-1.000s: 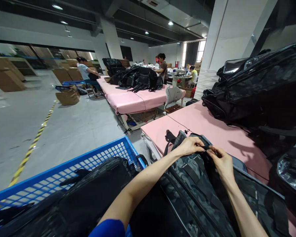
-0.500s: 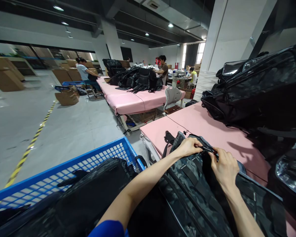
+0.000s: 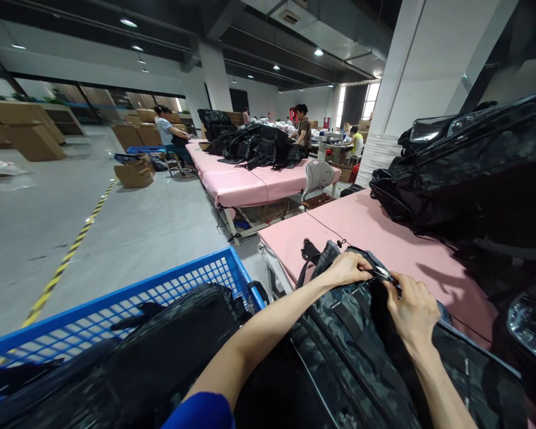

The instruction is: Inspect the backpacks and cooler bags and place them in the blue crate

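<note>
A dark camouflage backpack (image 3: 361, 351) lies in front of me, partly on the pink table (image 3: 375, 229). My left hand (image 3: 346, 268) grips the bag's top edge with fingers curled. My right hand (image 3: 413, 310) pinches a small zipper pull (image 3: 384, 274) at the same top edge, just beside the left hand. Black straps (image 3: 310, 253) hang off the bag's far end.
A blue mesh cart (image 3: 129, 298) at my left holds black bags (image 3: 170, 351). More black bags (image 3: 469, 167) are stacked on the table at right. A second pink table (image 3: 250, 182) with bags stands farther back, where several people work. A yellow-black floor line (image 3: 69, 256) runs at left.
My right hand has slid a little to the right along the bag's top edge with the zipper pull. The left hand stays on the edge. The view has shifted slightly.
</note>
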The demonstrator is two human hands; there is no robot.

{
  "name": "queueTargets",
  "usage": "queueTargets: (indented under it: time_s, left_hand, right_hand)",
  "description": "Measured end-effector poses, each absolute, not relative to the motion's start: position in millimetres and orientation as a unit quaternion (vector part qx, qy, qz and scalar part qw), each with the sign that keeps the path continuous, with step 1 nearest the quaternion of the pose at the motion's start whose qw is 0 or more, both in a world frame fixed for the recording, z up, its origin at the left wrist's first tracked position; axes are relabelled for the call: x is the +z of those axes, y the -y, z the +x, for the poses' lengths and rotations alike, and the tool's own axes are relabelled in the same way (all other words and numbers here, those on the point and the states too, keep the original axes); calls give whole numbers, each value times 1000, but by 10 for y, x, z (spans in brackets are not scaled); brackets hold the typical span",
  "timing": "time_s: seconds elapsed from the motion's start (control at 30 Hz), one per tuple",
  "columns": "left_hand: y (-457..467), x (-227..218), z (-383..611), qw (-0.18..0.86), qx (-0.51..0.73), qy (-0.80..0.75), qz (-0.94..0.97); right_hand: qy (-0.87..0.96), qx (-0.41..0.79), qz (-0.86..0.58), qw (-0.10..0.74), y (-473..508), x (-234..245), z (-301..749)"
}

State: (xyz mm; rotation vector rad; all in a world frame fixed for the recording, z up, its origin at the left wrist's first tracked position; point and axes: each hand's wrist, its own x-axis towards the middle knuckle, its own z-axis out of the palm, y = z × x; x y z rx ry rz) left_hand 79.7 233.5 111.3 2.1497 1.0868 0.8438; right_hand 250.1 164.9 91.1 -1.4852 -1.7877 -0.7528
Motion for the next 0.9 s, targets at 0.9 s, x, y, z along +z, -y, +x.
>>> queueTargets:
  time_s: [0.9]
  left_hand:
    - [-2128,1054,784,198,482,-272,809]
  right_hand:
    - [292,675,-446,511,-1649,1031,2253]
